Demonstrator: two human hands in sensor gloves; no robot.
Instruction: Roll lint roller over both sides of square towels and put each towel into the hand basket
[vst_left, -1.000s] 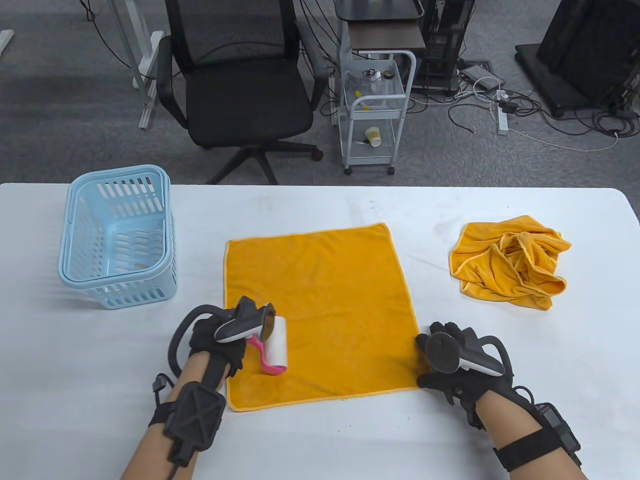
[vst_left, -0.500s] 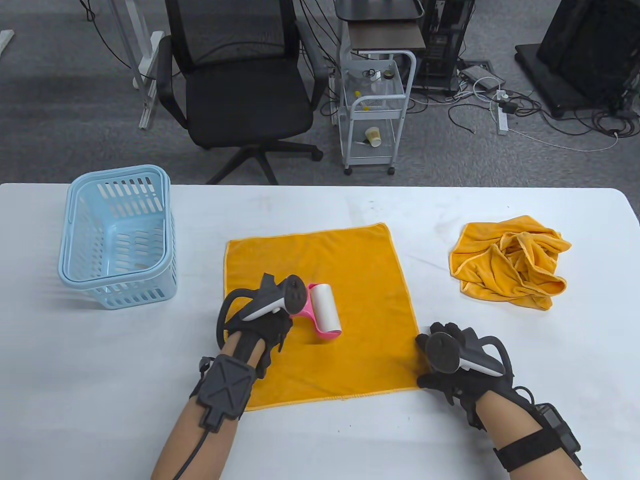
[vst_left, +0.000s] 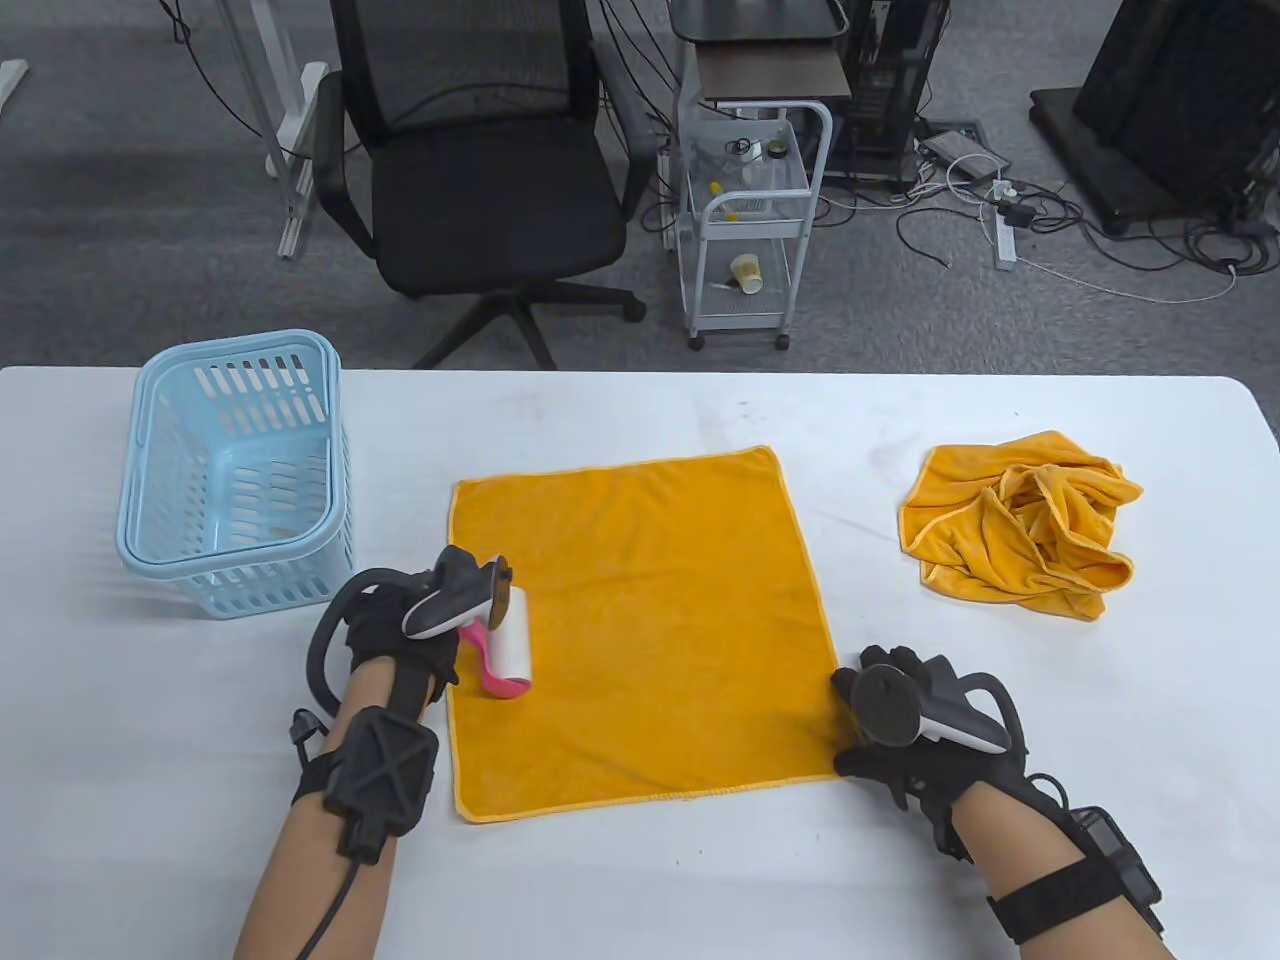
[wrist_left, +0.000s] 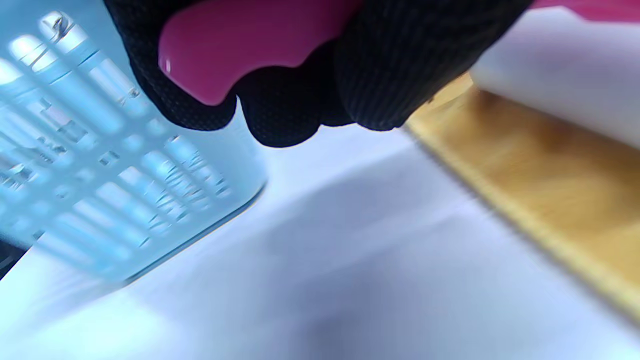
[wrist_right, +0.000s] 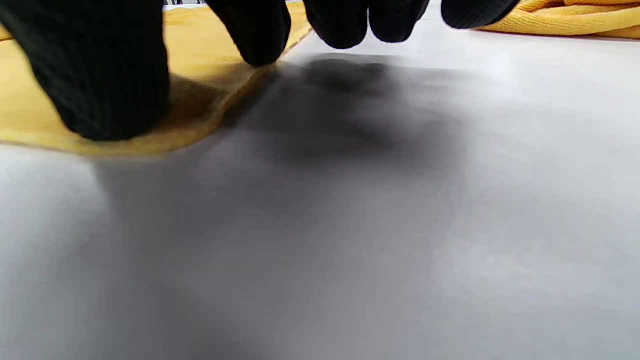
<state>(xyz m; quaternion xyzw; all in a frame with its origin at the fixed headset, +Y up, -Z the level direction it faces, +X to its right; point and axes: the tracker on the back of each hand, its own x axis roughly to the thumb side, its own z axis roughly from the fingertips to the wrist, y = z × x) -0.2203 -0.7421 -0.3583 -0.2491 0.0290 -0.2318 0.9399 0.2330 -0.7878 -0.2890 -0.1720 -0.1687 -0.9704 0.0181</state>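
Across the middle of a white table (vst_left: 640, 880), an orange square towel (vst_left: 650, 620) lies spread flat, its near edge close to the table's near edge. Near the far left corner stands a pale blue slotted hand basket (vst_left: 235, 470), upright, with nothing seen inside it. Toward the right edge, well apart from the flat towel, a second orange towel (vst_left: 1020, 525) sits in a crumpled heap.

At the flat towel's near right corner, the right hand (vst_left: 915, 735) rests with its gloved fingers (wrist_right: 110, 75) straight, thumb and one fingertip pressing the towel's edge against the table while the others hang just above bare table.

At the towel's left edge, the left hand (vst_left: 410, 650) curls its fingers (wrist_left: 380, 75) around the pink handle of a lint roller (vst_left: 505, 640). The roller's white drum lies on the towel just inside that edge.
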